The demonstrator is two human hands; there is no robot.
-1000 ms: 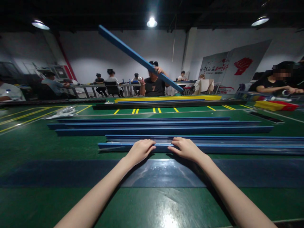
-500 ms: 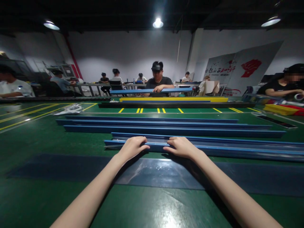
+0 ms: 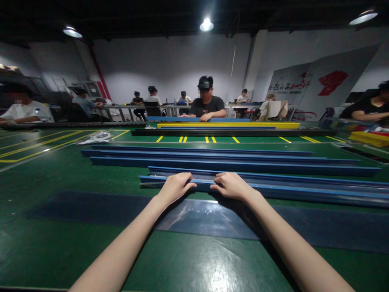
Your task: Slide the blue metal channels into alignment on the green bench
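A long blue channel [image 3: 304, 192] lies across the green table [image 3: 91, 251]. My left hand [image 3: 177, 186] grips its near wall close to the left end, thumb in front and fingers over the edge. A short way to the right, my right hand [image 3: 231, 185] holds the same wall in the same manner. Nearer to me, a flat transparent bluish strip [image 3: 206, 215] lies on the table, partly beneath my forearms. Beyond the held channel rest several more blue channels [image 3: 146, 161].
Farther back lie a black bar [image 3: 237, 132] and a yellow bar [image 3: 227, 125]. Across the table sits a person [image 3: 207, 103] with a hand on a blue strip. A plastic bag [image 3: 97, 138] is at left, a yellow tray [image 3: 367, 138] at far right.
The view has shifted slightly, so most things appear farther right. The person opposite has lowered the blue strip toward the table. My hands keep their hold on the channel.
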